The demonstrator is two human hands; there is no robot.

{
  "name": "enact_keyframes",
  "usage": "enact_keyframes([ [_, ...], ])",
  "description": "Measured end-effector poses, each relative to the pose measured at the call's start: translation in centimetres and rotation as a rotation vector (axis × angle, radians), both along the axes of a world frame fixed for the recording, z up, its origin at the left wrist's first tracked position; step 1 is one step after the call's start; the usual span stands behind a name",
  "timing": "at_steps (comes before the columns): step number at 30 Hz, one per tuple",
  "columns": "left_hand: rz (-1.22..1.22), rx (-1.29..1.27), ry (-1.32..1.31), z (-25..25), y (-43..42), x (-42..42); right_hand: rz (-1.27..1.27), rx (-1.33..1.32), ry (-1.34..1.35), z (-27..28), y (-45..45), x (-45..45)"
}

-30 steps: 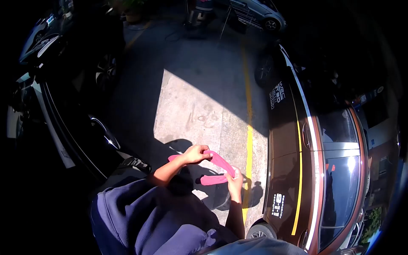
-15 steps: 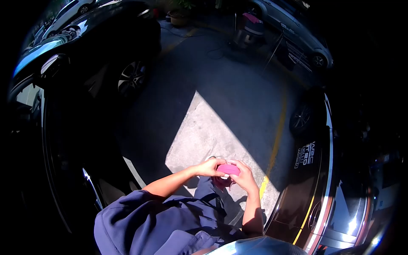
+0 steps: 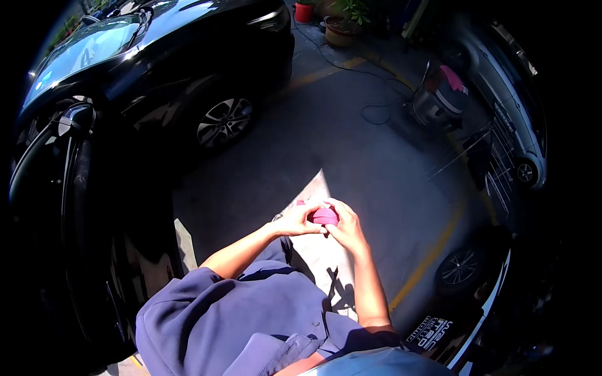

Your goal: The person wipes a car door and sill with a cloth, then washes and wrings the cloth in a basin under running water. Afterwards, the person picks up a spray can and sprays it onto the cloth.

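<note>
A pink cloth, folded or bunched into a small bundle, sits between my two hands in front of my body. My left hand grips it from the left, with fingers and thumb curled round its edge. From the right, my right hand holds the same bundle, its fingers over the top and its thumb below. A small bit of pink shows above my left hand. The underside of the cloth is hidden.
A black car stands at the left, its door mirror near. A vacuum cleaner with a pink cloth on top, a wire rack and a silver car are at the upper right. A brown car is at lower right.
The pink cloth went from a long strip stretched between my hands to a compact bundle, and my hands came together. The view has turned left, bringing more of the black car into sight.
</note>
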State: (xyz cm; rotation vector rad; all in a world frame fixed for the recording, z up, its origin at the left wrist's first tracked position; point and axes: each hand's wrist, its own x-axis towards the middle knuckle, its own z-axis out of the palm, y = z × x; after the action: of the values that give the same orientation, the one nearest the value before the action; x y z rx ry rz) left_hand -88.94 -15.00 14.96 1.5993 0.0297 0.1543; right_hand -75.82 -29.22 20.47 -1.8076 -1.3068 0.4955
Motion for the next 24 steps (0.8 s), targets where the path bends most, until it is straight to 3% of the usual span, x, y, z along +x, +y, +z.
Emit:
enact_keyframes([
  [3, 0.054, -0.265, -0.102, -2.5, 6.2, 7.2, 0.102, 0.013, 0.043, -0.4, 7.9, 7.4],
  [7, -0.036, -0.143, 0.286, -2.4, 17.4, 16.1, 0.188, -0.109, -0.024, -2.7, 17.5, 18.4],
  [8, -0.029, -0.022, 0.15, -3.1, 19.7, 18.5, 0.212, -0.151, -0.009, -2.8, 19.6, 20.9],
  [10, -0.137, -0.3, 0.446, 1.6, 23.8, 21.8, 0.217, -0.195, 0.012, -1.2, 23.6, 25.1],
  [12, -0.184, -0.197, 0.259, 1.9, 27.7, 26.4, 0.171, -0.217, 0.049, 1.2, 27.1, 29.0],
  [13, -0.192, -0.33, 0.164, -0.5, 28.9, 29.1, 0.166, -0.255, 0.11, 1.3, 29.0, 31.5],
  [16, -0.187, -0.58, 0.164, -0.8, 34.3, 35.9, 0.125, -0.33, 0.298, 0.1, 34.6, 38.6],
  [18, -0.201, -0.556, 0.198, -2.4, 38.6, 40.7, 0.092, -0.319, 0.406, -0.9, 38.9, 43.0],
  [20, -0.237, -0.599, 0.2, -2.5, 42.8, 44.8, 0.131, -0.181, 0.321, -1.1, 43.3, 47.1],
  [24, 0.132, -0.326, 0.065, -3.4, 51.9, 55.9, 0.142, 0.072, 0.195, -3.3, 54.5, 58.3],
])
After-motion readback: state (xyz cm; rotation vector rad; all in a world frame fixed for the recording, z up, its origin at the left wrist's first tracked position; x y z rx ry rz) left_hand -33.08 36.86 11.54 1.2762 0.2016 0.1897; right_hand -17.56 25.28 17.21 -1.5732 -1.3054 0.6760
